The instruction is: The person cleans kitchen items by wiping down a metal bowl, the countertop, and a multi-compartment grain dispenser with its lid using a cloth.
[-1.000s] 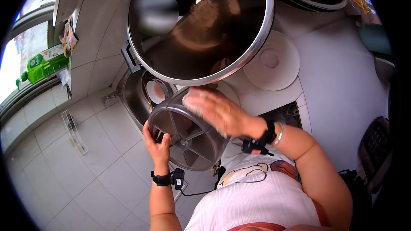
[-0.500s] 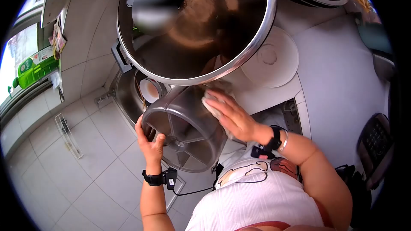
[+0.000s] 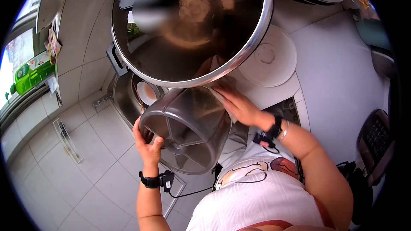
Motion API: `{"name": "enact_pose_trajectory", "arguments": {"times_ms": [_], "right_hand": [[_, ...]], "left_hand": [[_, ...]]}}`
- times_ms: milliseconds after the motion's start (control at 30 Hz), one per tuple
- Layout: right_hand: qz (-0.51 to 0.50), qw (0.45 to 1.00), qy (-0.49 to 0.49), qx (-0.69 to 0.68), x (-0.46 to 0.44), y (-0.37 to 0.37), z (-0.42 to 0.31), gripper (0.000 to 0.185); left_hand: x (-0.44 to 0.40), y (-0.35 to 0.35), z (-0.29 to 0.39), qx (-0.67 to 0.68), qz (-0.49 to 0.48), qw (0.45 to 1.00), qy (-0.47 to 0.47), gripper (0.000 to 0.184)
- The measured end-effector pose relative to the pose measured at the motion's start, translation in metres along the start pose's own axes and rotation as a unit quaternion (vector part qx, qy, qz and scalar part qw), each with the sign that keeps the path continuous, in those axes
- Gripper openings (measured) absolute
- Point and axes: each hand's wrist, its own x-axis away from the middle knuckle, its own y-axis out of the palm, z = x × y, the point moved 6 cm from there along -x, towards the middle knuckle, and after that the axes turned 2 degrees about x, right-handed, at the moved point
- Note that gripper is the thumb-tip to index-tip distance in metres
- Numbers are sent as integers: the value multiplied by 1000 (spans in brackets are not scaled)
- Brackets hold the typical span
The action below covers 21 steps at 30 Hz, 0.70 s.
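A grey see-through container [image 3: 188, 124] with ribs across its round base is tilted in front of my body. My left hand [image 3: 147, 145] grips its left edge, thumb on the near side and fingers wrapped behind. On the container's upper right side lies my right hand [image 3: 242, 107], pressing a pale cloth [image 3: 217, 95] to the wall, its fingers extended over the cloth. Right above the container is a large pot with a glass lid and a steel rim [image 3: 205, 77].
A sink [image 3: 122, 98] holding a white bowl [image 3: 147, 93] lies left of the container. A round white lid [image 3: 269, 57] rests on the counter [image 3: 338, 68]. A green bottle [image 3: 32, 77] stands by the window. A dark phone-like device [image 3: 374, 141] is at the right.
My right hand has slid with the cloth along the container's side, away from my body and to the right. The container and my left hand have shifted slightly left in view.
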Motion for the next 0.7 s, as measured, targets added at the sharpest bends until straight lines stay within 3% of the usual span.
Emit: {"name": "enact_pose_trajectory", "arguments": {"times_ms": [67,133,200,267,300,367,467,533,567,600,633,700], "right_hand": [[-36,999,-21,-25,-37,-1,7,41],[-73,997,36,-20,-52,7,22,39],[-29,999,23,-26,-39,8,23,36],[109,989,-53,82,-2,-2,17,33],[108,989,-54,84,16,-6,16,33],[62,996,44,42,47,-13,21,32],[23,996,82,-4,39,-33,9,32],[13,996,65,64,25,-40,-12,32],[50,961,90,257,24,-47,-23,34],[86,887,111,439,24,-53,-31,37],[117,873,5,474,26,-51,-44,45],[98,874,-18,476,34,-35,-37,46]], "left_hand": [[-4,-2,1,-5,-5,1000,11,96],[-11,0,0,-2,-32,999,16,99],[-18,3,6,3,-31,999,20,100],[-24,5,11,-46,-77,995,40,101],[-27,2,10,-44,-76,995,40,101],[-32,3,11,-97,-113,986,76,102],[-33,5,21,-125,-79,980,134,109],[-22,6,33,-116,-88,981,129,105],[-14,0,37,-144,-48,979,134,96],[-5,-7,40,-172,-8,975,140,88],[9,-14,35,-166,5,977,132,79],[39,-19,20,-168,42,979,105,79]]}}
